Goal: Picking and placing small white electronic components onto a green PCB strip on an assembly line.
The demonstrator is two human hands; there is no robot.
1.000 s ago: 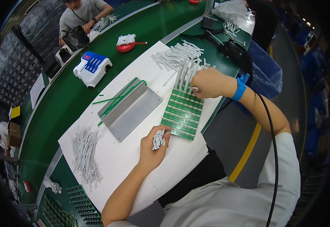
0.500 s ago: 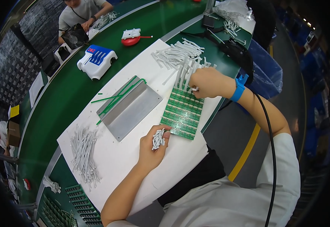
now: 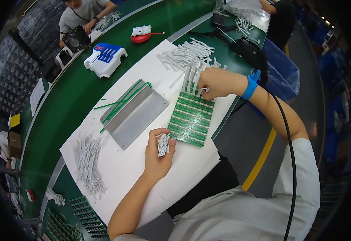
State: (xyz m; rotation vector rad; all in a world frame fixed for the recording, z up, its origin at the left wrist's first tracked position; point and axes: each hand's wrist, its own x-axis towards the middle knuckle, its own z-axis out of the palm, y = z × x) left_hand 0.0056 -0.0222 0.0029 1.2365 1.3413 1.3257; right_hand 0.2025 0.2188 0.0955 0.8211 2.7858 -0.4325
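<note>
A green circuit board panel (image 3: pixel 189 124), marked off in rows of small boards, lies on a white sheet in front of me. Several white flat cables (image 3: pixel 190 80) stand along its far edge. Over that end bends my right hand (image 3: pixel 219 82), its fingers closed on a small white connector (image 3: pixel 205 90) at the board; the fingertips partly hide it. My left hand (image 3: pixel 156 162) curls round a bunch of small white connectors (image 3: pixel 163 145), with its fingertips beside the panel's near left corner.
Left of the panel sits a grey metal tray (image 3: pixel 137 118) with green strips (image 3: pixel 123 102) across it. Loose white cables (image 3: pixel 187 54) lie beyond, and a cable bundle (image 3: pixel 88 164) at left. A white-and-blue device (image 3: pixel 105 60) stands on the green belt; a co-worker (image 3: pixel 85 18) sits across.
My left hand has shifted slightly left and its thumb and fingers have changed position round the connectors. The right hand stays at the panel's far end. The whole view has shifted a little.
</note>
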